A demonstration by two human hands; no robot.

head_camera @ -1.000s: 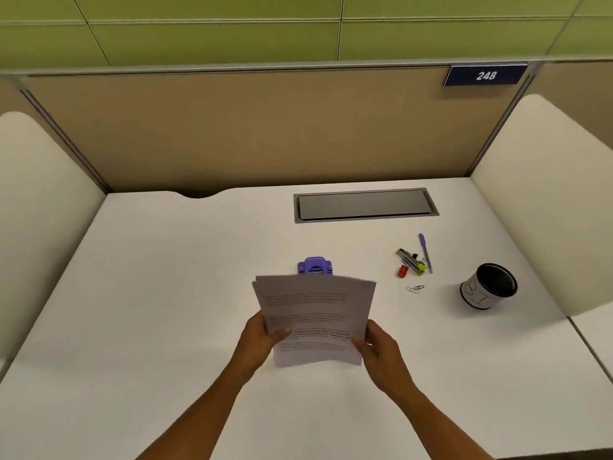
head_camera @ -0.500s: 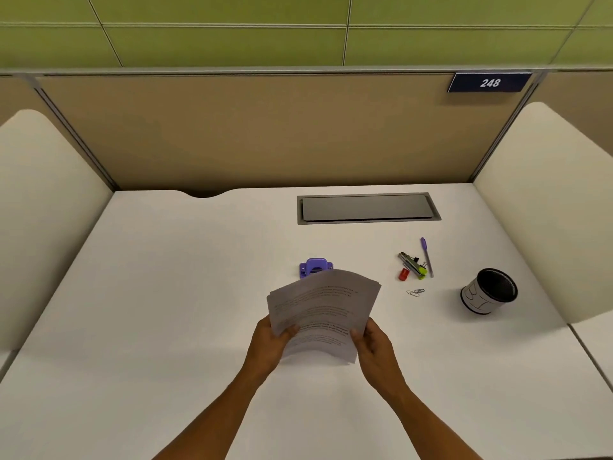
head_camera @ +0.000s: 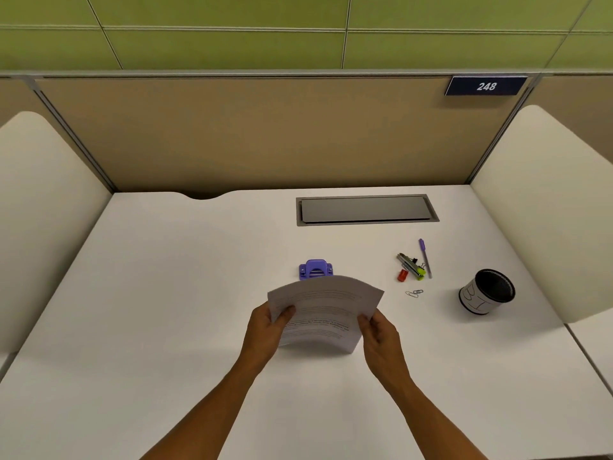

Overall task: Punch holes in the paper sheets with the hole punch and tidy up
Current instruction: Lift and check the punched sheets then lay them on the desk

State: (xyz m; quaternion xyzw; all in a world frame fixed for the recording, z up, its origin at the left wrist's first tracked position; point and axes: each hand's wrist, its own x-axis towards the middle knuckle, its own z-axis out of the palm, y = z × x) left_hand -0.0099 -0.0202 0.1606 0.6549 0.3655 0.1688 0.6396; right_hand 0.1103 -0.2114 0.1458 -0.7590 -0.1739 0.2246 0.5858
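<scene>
A stack of printed paper sheets is held up above the white desk, bowed upward in the middle. My left hand grips its left edge with the thumb on top. My right hand grips its right edge the same way. A purple hole punch stands on the desk just beyond the far edge of the sheets, its near part hidden by the paper.
To the right lie a purple pen, a bundle of clips and small stationery, and paper clips. A black mesh cup stands further right. A grey cable hatch sits at the back. Cream side panels flank the desk.
The sheets have been squared into one stack, tilted back and drawn slightly toward me, so more of the hole punch shows. Both hands kept their grip on the side edges.
</scene>
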